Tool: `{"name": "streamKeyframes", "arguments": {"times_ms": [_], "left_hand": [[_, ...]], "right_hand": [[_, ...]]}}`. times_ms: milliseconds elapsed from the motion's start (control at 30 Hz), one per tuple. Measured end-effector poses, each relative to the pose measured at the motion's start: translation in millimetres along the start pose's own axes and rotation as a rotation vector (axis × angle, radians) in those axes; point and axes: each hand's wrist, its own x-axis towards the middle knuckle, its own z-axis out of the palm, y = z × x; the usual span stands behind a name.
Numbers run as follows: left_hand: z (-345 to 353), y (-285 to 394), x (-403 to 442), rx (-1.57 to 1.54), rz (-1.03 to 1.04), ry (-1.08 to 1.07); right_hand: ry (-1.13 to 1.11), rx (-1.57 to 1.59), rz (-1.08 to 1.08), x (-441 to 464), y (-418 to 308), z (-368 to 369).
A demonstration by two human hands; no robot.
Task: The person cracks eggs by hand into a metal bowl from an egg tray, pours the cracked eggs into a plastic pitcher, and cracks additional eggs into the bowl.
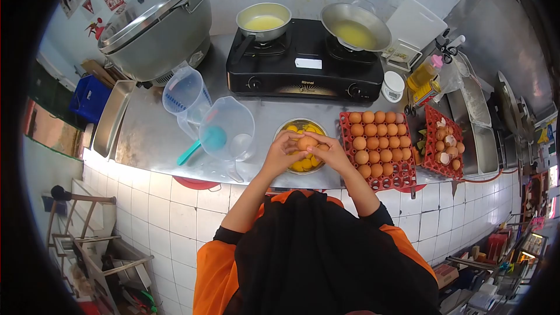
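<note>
Brown egg [305,143] in the head view: it sits above a round metal bowl [300,120] near the middle of the front edge of the steel table [265,118], between the left hand [282,150] and the right hand [333,154]. Each grip is closed around the shell, fingertips meeting on it; another rounded brown shape shows by the right fingers, partly hidden. Inside the bowl lie many glossy yellow yolks, too covered to count. Just to its right, reaching the front edge, a red moulded egg tray [398,178] carries about twenty-three smooth brown eggs in five rows, the front row holding three. Beyond it, towards the table's right end, a second red tray [433,159] stands tilted, heaped with cracked shells. Along the back edge, a black two-burner stove [251,71] bears two metal pans, a deep saucepan [274,34] and a wider pan [333,21], each with yellow liquid. On the left half are two translucent plastic jugs, one with blue markings [178,90], one larger [228,118]; a teal ladle [188,153] shows partly through the latter. One bulky lidded metal cooker [169,38] fills the back left corner.
</note>
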Motion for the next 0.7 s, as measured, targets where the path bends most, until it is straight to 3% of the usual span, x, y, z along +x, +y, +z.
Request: {"name": "streamKeyframes", "arguments": {"times_ms": [167, 367, 467, 567, 667, 700], "left_hand": [[1, -17, -3, -0.107, -0.127, 0.058], [10, -1, -6, 0.001, -0.034, 0.099], [5, -1, -2, 0.012, 0.016, 0.099], [-2, 10, -1, 0.163, 0.032, 0.058], [-8, 14, 3, 0.180, 0.116, -0.001], [-11, 16, 5, 0.249, 0.150, -0.014]], "right_hand": [[0.014, -0.182, -0.114, 1, 7, -1], [-0.022, -0.263, -0.047, 5, 1, -4], [-0.001, -0.294, -0.148, 11, 6, -6], [0.021, -0.605, -0.306, 10, -8, -10], [0.108, -0.910, -0.221, -2, -36, 3], [0.145, -0.966, -0.319, -2, -32, 4]]}}
